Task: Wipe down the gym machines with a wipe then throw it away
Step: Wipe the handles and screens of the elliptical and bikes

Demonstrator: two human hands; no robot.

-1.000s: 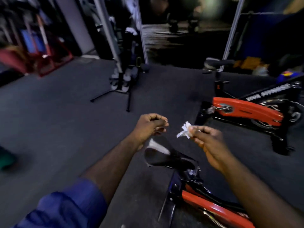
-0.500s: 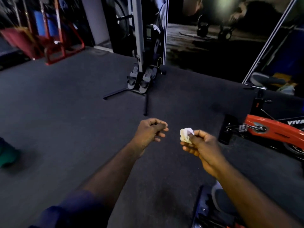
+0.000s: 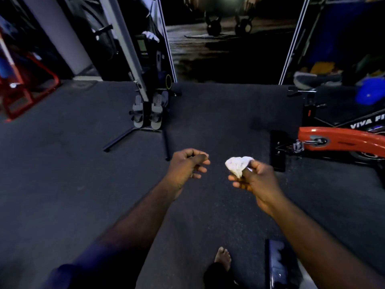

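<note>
A crumpled white wipe [image 3: 238, 164] is pinched between the thumb and fingers of my right hand [image 3: 255, 180], held out over the dark gym floor. My left hand [image 3: 187, 166] hovers a short way to the left of the wipe, its fingers loosely curled and holding nothing. A red and black exercise bike [image 3: 341, 140] stands at the right. An upright rowing machine [image 3: 145, 105] with grey foot straps stands ahead at centre left.
A red metal frame [image 3: 27, 94] sits at the far left. Kettlebells [image 3: 213, 27] rest on the floor in the dark far background. My bare foot [image 3: 223, 258] shows at the bottom, beside a blue machine base [image 3: 276, 265]. Dark rubber flooring [image 3: 62, 174] spreads between the machines.
My view has swung away from the near bike, whose seat has dropped out of sight. The rowing machine now looks closer and more central. My right hand keeps hold of the wipe.
</note>
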